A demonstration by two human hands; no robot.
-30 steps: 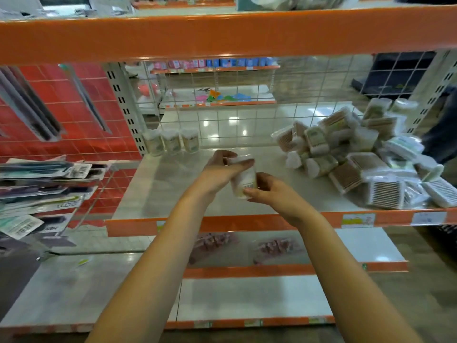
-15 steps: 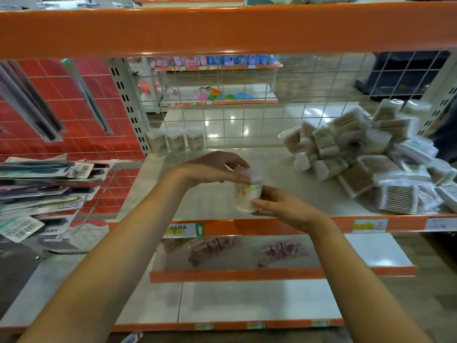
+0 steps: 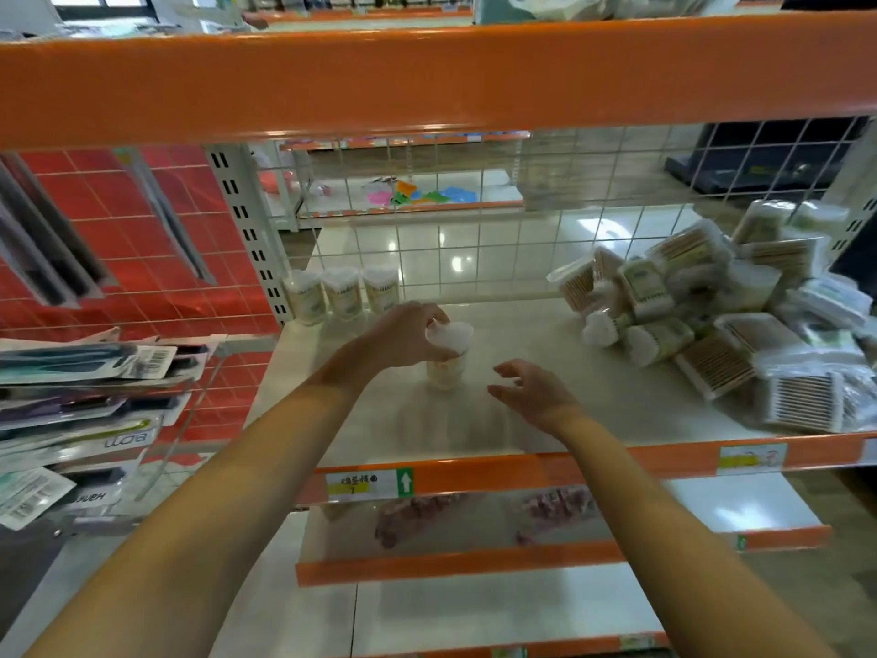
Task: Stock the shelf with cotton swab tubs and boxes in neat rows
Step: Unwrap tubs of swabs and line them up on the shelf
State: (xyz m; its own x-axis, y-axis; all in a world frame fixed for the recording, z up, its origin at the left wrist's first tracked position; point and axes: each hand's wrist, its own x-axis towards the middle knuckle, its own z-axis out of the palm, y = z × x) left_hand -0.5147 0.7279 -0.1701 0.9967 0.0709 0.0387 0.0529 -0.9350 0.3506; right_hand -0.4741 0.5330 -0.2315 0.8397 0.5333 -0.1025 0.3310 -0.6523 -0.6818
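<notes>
The left hand (image 3: pixel 403 337) has its grip clenched round the top of an upright tub (image 3: pixel 446 356) on the shelf (image 3: pixel 474 420), the row of three tubs (image 3: pixel 341 296) up-left beyond it (right hand (image 3: pixel 531 389) released, just beside).

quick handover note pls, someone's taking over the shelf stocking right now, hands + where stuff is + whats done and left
Left hand: grip on the top of one cotton swab tub, upright over the middle of the shelf; whether it touches the shelf is unclear.
Right hand: open, empty, just right of that tub, not touching it.
Done: three tubs stand in a row at the back left corner, against the wire grid.
Left: place the held tub in the row, then sort the loose pile of tubs and boxes on the right end of the shelf into neat rows.
</notes>
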